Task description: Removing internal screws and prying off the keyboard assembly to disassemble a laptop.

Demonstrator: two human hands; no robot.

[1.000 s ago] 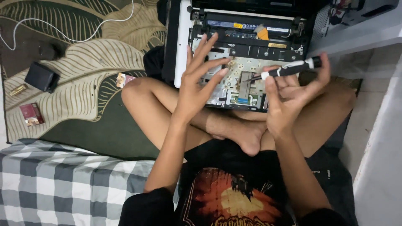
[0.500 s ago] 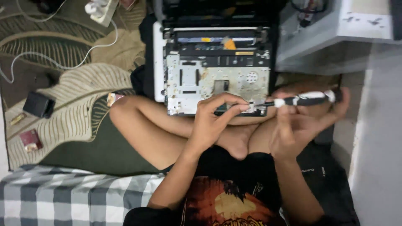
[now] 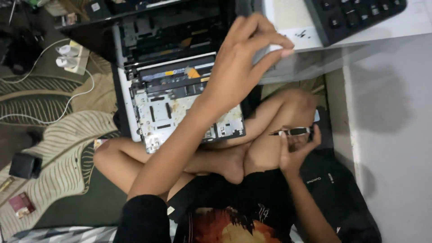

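Screwdriver (image 3: 292, 132) sits pinched in the right hand (image 3: 294, 153), low by the knee, tip pointing left, well clear of the work. Left hand (image 3: 240, 63) is raised, fingers loosely curled and holding nothing, reaching up past the opened laptop (image 3: 180, 103) towards the white bench edge (image 3: 315, 38) beside the keyboard (image 3: 355, 15). Exposed board lies directly under that forearm. My read: keep the wrist high, don't drag across the components, and keep the driver tip parked away from the leg.
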